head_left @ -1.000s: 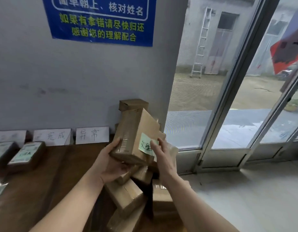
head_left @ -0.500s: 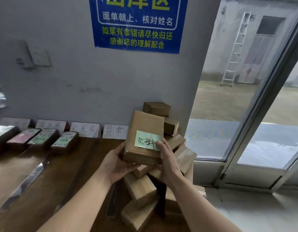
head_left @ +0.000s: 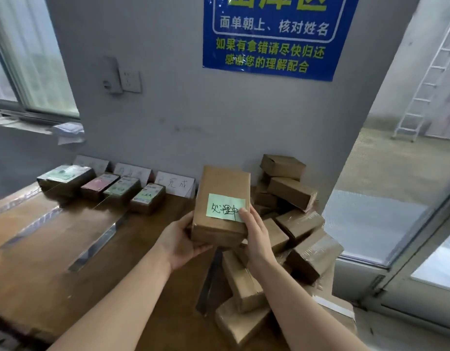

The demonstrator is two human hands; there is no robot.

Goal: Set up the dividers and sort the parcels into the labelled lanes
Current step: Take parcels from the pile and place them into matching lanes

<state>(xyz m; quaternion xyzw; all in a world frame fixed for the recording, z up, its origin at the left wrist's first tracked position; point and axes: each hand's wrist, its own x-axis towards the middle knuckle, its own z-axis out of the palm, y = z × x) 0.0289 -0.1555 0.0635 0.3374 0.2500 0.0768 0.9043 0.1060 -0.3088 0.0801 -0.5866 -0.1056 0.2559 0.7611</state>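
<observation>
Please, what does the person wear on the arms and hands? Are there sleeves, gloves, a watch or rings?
Nothing worn is visible. The left hand and the right hand are bare, with no gloves and no rings on the fingers that show. The left forearm and the right forearm are bare down to the picture's bottom edge: no sleeve, watch or bracelet in view.

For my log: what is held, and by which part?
A parcel: left hand grips its near left corner, right hand its right edge, thumb on the green note.
</observation>
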